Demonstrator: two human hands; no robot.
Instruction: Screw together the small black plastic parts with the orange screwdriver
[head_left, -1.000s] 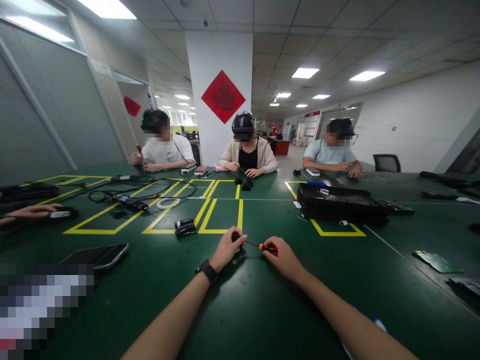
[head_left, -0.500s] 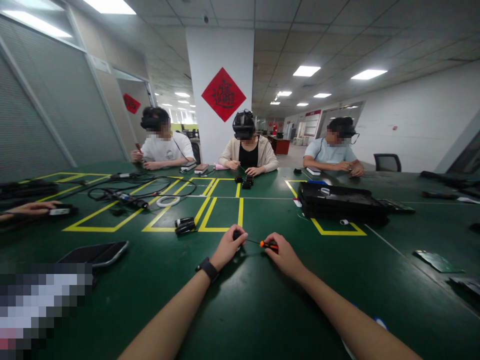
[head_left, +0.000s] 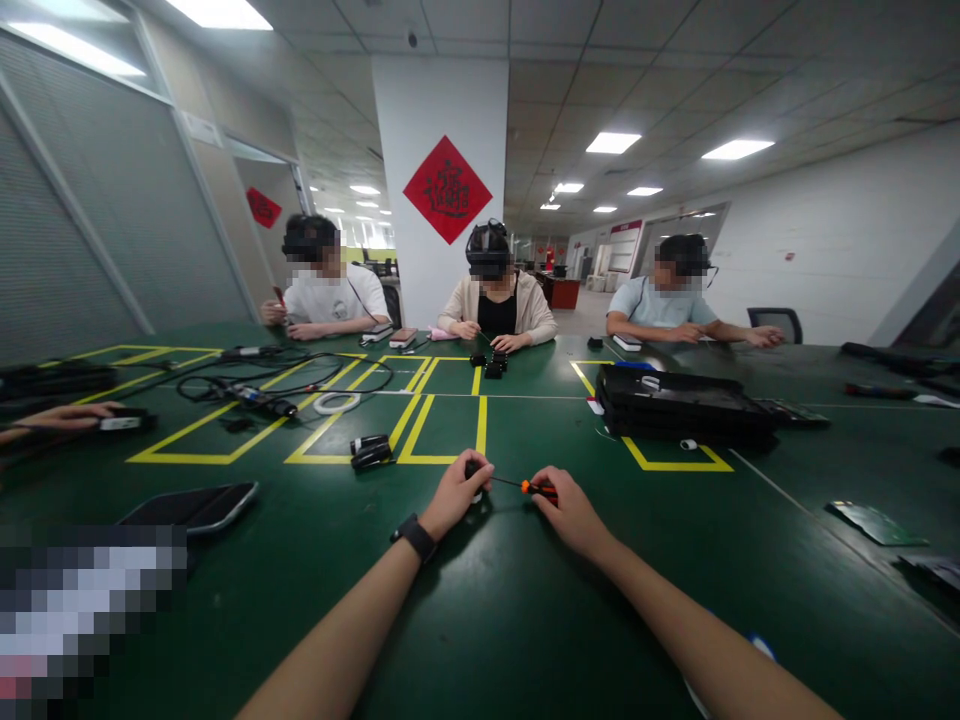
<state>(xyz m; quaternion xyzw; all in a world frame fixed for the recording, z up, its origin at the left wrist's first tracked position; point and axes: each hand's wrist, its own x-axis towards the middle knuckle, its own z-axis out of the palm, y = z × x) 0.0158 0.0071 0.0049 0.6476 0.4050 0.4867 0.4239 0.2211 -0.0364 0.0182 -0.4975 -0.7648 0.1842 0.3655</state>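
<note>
My right hand (head_left: 561, 502) is closed on the orange-and-black handle of a screwdriver (head_left: 531, 488). Its thin shaft points left and its tip reaches my left hand (head_left: 459, 490). Between the fingers and thumb of that left hand is a small black part (head_left: 472, 468), mostly covered, so its exact kind does not show. Whether the tip sits in the part or only touches it cannot be seen. Two similar-looking black parts (head_left: 371, 452) lie on the green table (head_left: 480, 620) to the left, beyond my left wrist.
Black cases (head_left: 686, 405) are stacked at the right, with a green circuit board (head_left: 876, 522) nearer me. Cables (head_left: 255, 395) and a white ring (head_left: 336, 402) lie at the left. Three people sit across the table; another person's hand (head_left: 79, 418) rests on a black device at far left.
My hands and the screwdriver stay almost where they were, with only a slight shift. The person at the right has stretched an arm out to the right.
</note>
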